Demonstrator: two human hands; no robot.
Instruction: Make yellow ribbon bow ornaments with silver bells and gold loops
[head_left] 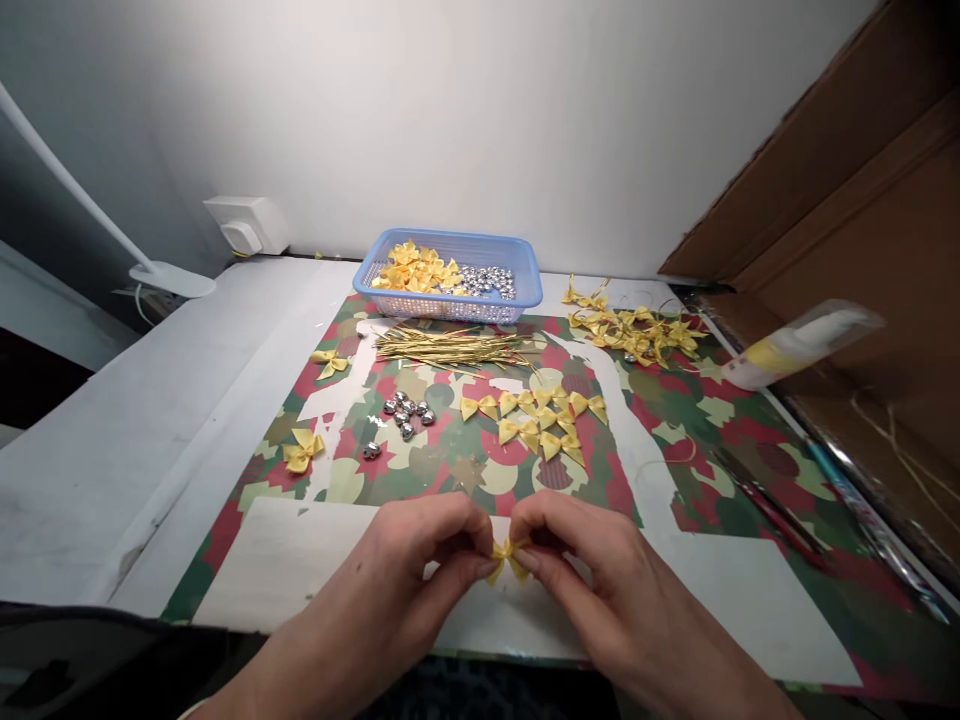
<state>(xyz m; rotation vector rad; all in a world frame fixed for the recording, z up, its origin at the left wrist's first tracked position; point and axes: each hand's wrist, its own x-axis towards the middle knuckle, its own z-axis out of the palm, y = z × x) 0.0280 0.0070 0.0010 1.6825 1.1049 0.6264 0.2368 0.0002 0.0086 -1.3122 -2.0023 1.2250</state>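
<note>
Near the front edge of the table, a small yellow ribbon bow (508,562) is pinched from both sides. My left hand (420,560) grips its left loop between thumb and fingertips. The right loop is in the pinch of my right hand (585,570). Beyond the hands lies a cluster of yellow bows (551,425). Silver jingle bells (406,412) sit in a small group to the left of these bows. A bundle of gold twist ties (450,347) stretches across the mat behind them. The fingertips partly cover the held bow.
A blue basket (534,290) with bows and bells stands against the wall. Bows with gold ties (637,332) are heaped at the back right. A glue bottle (802,345), tweezers (772,510) and a pen (847,485) lie on the right. Loose bows (303,451) are at left.
</note>
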